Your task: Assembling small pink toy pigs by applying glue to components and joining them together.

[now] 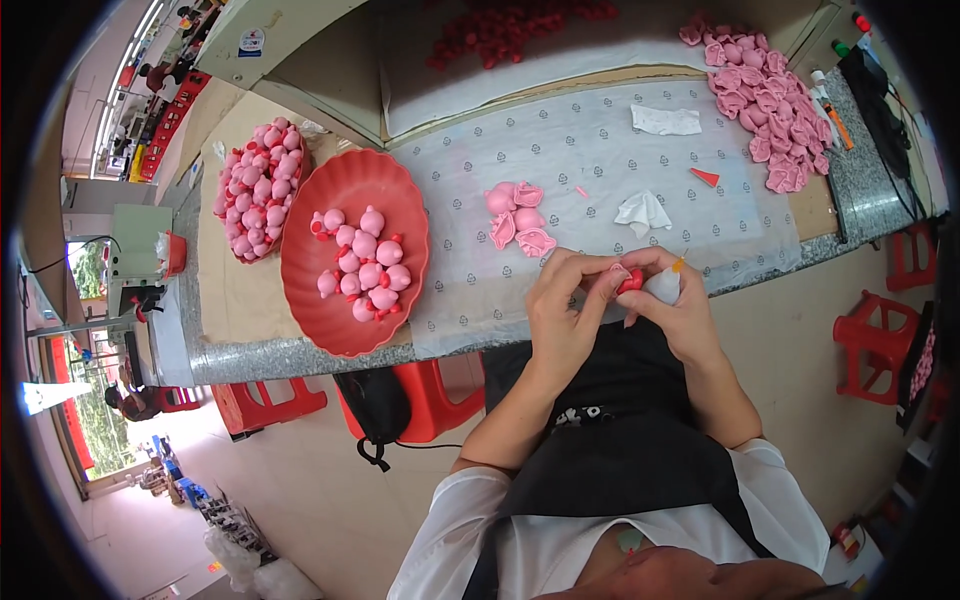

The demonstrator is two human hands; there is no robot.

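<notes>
Close to the table's front edge, both my hands meet around a small red and pink figure piece (pixel 630 281). My left hand (pixel 568 312) is closed, its thumb and fingertips pinching the piece from the left. In my right hand (pixel 688 318) a small white squeeze bottle (pixel 663 287) with a thin yellow nozzle tip rests, pointing up and away. Right fingertips also touch the red part; the fingers cover much of it. Just beyond my left hand lies a small group of pink balls and petal-like pink pieces (pixel 517 218).
A red scalloped tray (pixel 325 335) holds several pink and red figures; a fuller tray of them (pixel 258 190) stands left of it. Pink parts (pixel 765 105) are heaped at the far right. Crumpled white tissue (pixel 643 213) and a red scrap (pixel 704 177) lie on the printed sheet. A shelf (pixel 330 70) overhangs the back.
</notes>
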